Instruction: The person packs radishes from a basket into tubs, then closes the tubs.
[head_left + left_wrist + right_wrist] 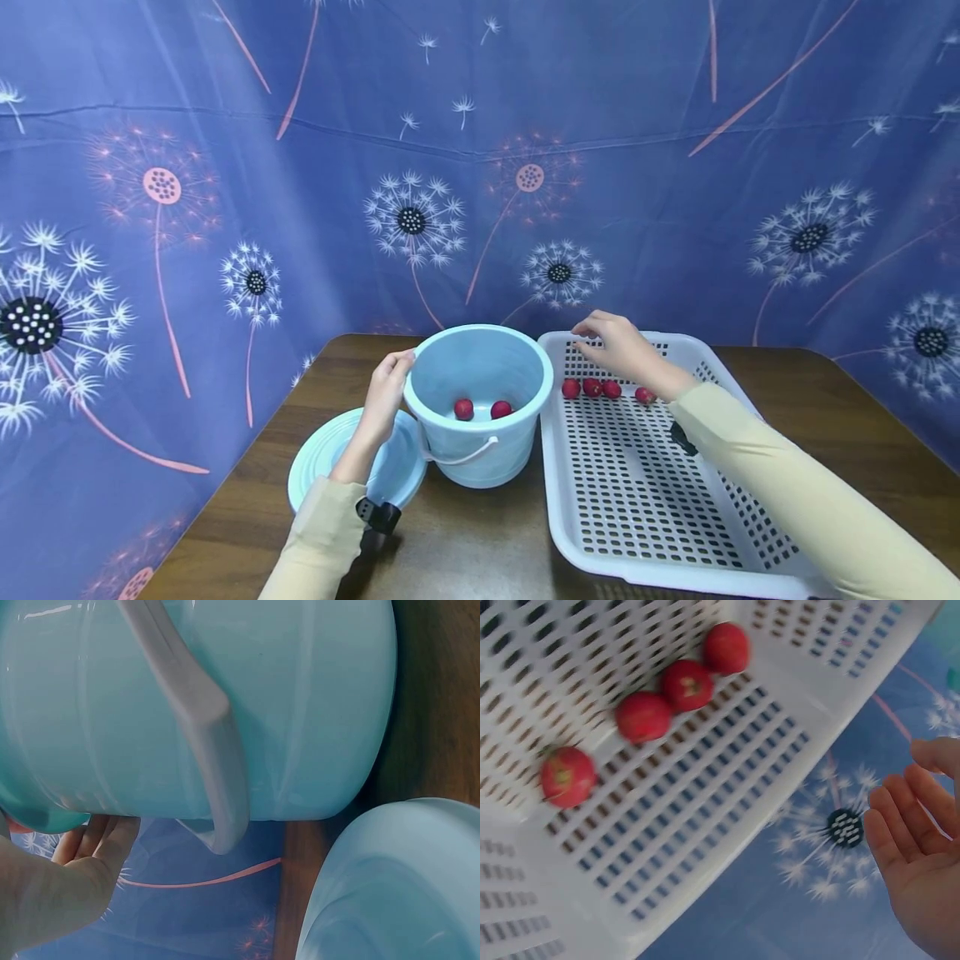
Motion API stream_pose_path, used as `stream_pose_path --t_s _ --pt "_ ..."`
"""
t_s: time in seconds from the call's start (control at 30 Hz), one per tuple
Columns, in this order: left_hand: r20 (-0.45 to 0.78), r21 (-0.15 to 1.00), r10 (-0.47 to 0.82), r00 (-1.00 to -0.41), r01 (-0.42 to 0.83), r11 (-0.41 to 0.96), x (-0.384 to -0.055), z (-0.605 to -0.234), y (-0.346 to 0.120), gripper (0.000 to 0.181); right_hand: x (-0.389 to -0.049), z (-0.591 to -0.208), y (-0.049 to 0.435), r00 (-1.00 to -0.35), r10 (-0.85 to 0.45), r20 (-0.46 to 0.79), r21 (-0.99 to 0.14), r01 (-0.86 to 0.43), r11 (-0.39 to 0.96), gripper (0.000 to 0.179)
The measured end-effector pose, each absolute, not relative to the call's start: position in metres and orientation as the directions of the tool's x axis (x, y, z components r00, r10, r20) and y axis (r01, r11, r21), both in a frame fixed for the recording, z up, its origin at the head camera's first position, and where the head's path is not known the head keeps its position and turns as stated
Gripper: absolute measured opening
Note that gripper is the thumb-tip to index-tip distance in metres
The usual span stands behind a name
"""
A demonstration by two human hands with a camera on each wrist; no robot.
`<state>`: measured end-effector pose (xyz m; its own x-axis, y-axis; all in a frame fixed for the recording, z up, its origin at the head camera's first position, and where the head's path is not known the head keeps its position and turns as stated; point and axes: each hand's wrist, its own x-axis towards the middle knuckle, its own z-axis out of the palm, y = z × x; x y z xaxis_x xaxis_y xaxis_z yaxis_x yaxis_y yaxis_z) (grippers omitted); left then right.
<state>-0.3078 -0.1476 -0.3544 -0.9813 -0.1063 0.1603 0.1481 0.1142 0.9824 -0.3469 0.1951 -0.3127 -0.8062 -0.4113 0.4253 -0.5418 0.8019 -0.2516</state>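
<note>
My left hand (384, 396) grips the left rim of a light blue plastic bucket (480, 458), fingers against its outside; the thumb is mostly hidden in the left wrist view. Two small red apples (463, 408) lie at the bottom of the bucket. The bucket's pale handle (214, 742) hangs down along its near side. Over the far end of a white perforated basket (558, 500) is my right hand (626, 350), fingers loosely bent, holding nothing. Below it, several red apples (643, 717) lie along the basket's far wall, apart from the hand.
A round light blue lid (311, 458) lies on the brown wooden table (457, 533), left of the bucket and under my left forearm. The basket stands close against the bucket's right side. Behind the table hangs a blue cloth (480, 192) with dandelion prints.
</note>
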Motion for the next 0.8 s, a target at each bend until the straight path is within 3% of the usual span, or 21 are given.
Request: stream_pose_path --t_s 0.8 --pt "0.148 0.985 -0.099 -0.984 0.138 0.101 -0.307 -0.353 -0.149 0.038 -0.354 -0.344 0.270 -0.904 -0.318 0.286 -0.209 -0.383 0.900 0.023"
